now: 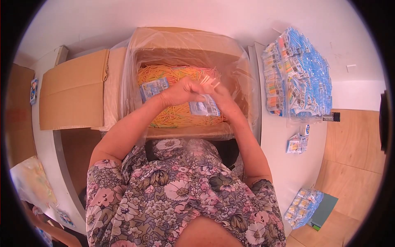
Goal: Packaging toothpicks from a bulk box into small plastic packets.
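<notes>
My hands meet above an open, plastic-lined cardboard carton filled with loose thin orange and yellow sticks. My left hand is closed, its fingers curled in toward the other hand. A few pale thin sticks stick up between the two hands. My right hand is bent around them from the right, its fingertips partly hidden. Just below the hands is a clear and blue printed packet; whether a hand touches it I cannot tell. Another such packet lies on the sticks to the left.
A large stack of filled blue-and-clear packets stands on the white table at right. Small packets lie nearer. A bundle of packets sits low right. A cardboard flap extends left. Another person's arm shows lower left.
</notes>
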`<move>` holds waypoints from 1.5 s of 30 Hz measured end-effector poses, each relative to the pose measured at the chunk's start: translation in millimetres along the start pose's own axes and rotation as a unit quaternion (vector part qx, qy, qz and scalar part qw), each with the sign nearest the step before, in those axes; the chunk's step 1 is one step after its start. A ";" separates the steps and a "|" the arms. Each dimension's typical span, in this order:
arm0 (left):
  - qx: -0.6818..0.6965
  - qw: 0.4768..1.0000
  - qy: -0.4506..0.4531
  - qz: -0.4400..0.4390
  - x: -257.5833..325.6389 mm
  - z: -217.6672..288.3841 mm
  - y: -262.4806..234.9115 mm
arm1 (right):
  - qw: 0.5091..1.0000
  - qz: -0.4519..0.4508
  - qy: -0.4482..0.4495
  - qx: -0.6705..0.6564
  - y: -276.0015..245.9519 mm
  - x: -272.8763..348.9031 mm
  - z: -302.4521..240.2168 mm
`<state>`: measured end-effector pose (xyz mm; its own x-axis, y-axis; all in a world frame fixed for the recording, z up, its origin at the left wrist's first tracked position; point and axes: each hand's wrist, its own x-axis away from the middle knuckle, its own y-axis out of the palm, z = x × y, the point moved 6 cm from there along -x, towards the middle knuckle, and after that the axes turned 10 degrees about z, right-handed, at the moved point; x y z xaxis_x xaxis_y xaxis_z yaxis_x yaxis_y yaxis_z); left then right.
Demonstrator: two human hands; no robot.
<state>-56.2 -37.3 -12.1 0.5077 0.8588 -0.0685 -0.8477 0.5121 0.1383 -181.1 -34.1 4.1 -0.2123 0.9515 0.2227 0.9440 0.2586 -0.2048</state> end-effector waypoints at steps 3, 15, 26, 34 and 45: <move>-0.058 0.997 0.049 0.006 -2.8 1.3 6.7 | 0.987 0.121 -0.094 0.052 -7.0 -3.9 -19.4; -0.002 0.999 -0.037 -0.009 -2.7 -3.6 -6.1 | 0.971 0.210 -0.094 0.065 -36.8 -14.8 -22.7; 0.039 0.993 -0.069 0.085 -5.3 -14.3 -26.2 | 0.899 -0.119 -0.046 0.420 -4.3 38.3 11.8; 0.047 0.995 -0.040 0.075 -5.5 -3.8 -20.2 | 0.993 0.089 0.041 -0.064 -45.5 16.3 -64.8; 0.027 0.998 -0.056 0.032 -7.1 -0.9 -12.6 | 0.986 0.126 -0.033 0.104 -51.7 -8.8 -62.9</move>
<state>-49.3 -49.8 -14.2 0.4698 0.8813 0.0519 -0.8706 0.4527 0.1926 -212.1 -66.3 72.7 -0.0004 0.9968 0.0795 0.8982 0.0354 -0.4383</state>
